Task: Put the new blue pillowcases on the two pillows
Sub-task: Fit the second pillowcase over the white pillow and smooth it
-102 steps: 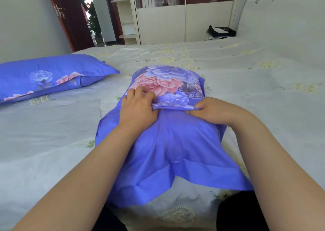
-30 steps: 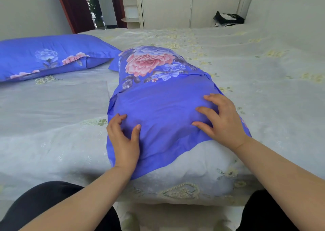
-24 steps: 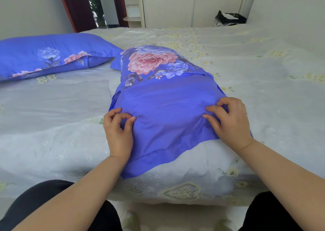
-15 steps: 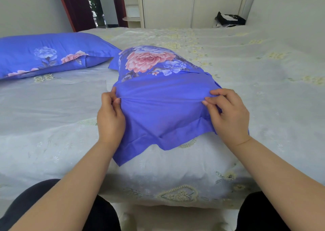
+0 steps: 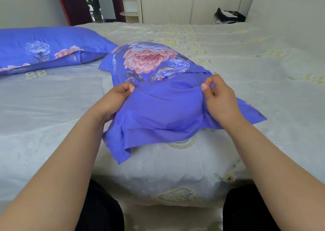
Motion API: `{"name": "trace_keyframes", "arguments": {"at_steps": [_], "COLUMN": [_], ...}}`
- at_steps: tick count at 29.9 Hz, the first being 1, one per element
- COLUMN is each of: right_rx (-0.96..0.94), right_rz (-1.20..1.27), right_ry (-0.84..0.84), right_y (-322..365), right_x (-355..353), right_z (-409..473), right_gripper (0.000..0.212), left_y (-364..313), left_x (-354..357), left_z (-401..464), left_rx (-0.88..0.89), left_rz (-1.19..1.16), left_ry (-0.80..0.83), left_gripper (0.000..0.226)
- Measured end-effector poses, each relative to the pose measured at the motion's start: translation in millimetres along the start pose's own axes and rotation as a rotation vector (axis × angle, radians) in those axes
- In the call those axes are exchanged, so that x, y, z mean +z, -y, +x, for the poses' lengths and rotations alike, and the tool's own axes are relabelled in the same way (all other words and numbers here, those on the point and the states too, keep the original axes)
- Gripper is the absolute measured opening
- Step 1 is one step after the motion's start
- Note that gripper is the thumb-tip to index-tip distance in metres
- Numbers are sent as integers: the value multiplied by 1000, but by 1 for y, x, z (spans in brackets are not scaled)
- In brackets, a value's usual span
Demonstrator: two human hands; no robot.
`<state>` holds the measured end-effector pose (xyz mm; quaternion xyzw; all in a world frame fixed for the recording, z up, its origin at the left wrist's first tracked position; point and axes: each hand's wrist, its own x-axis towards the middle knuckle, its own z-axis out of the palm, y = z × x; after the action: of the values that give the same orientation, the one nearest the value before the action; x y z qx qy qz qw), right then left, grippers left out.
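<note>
A puffy pillow (image 5: pixel 158 83) in a blue pillowcase lies in the middle of the bed (image 5: pixel 246 58), with one end pointing at the person. The cloth looks smooth and a bit shiny. The far half has a big pink flower and pale blue flowers printed on it. The near half is plain blue.

The left hand (image 5: pixel 114 98) is closed, pinching the blue cloth at the left side of the pillow between thumb and fingers. The right hand (image 5: pixel 218 97) is closed too, pinching the cloth at the right side. The cloth is bunched into little folds where each hand grips it, and it is pulled tight between them. The near end of the pillow is lifted a little off the bed. A flat border of the pillowcase hangs down loose from that end, and its floppy corner droops onto the bed at the lower left.

A second pillow (image 5: pixel 52 46) in the same kind of blue flowered case lies flat on the bed, far to the left. It is well apart from the first one, though a corner points toward it.

The bed has a pale grey cover with soft wrinkles and small yellow stitched shapes. A dark bag (image 5: pixel 228 16) sits at the far side of the bed, by the white wardrobe (image 5: pixel 175 2).
</note>
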<state>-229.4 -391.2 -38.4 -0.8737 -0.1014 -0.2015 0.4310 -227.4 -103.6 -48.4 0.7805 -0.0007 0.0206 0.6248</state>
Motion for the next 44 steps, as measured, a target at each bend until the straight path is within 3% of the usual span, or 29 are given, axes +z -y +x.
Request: {"name": "trace_keyframes", "arguments": {"at_steps": [2,4,8,11,14,16,18,21,23,26,29,33,36,38,40,42,44], "right_rx": [-11,-8,-26,-54,-110,-180,-276,-399,-415,-376,-213,214,239,189,61,-116,-270], "right_rz": [-24,-33,-79,-65,-86,-134,-231,-393,-465,-475,-490,-104,-162,-226,-314,-338,-323], "right_ry": [167,301,373,387,357,360,361,225,116,89,305,662,757,700,523,395,433], "right_y": [-3,-6,-14,-16,-9,-6,-6,-10,-14,-20,-15,-17,-12,-6,0,10,15], "right_x": [-3,-3,-8,-6,-3,-3,-5,-6,-4,0,-1,-9,-9,-8,-3,5,14], "right_z": [7,11,12,3,-9,-15,-19,-23,-22,-18,-9,21,27,26,26,20,18], "right_gripper": [18,20,12,12,27,47,65,65,59,49,41,56,55,50,36,28,53], "left_y": [0,-1,2,5,5,5,4,2,-2,-14,-27,-31,-23,-20,-16,-16,-17], "left_x": [-8,-14,-20,-16,-5,-3,-7,-14,-12,3,24,44,36,22,10,6,8], "left_z": [0,-3,-16,-25,-29,-25,-16,-5,0,-7,-32,-57,-58,-54,-49,-44,-39], "left_rx": [-89,-96,-3,142,265,219,39,-183,-157,155,426,449,317,153,47,138,261], "left_rz": [-13,-27,-53,-19,149,257,285,335,429,624,918,1085,1045,982,1060,1084,903], "left_ry": [122,114,246,107,-20,31,135,286,227,-20,-163,-257,-293,-231,-72,56,156], "left_gripper": [20,22,45,9,21,26,26,18,16,8,3,22,27,27,27,23,29]}}
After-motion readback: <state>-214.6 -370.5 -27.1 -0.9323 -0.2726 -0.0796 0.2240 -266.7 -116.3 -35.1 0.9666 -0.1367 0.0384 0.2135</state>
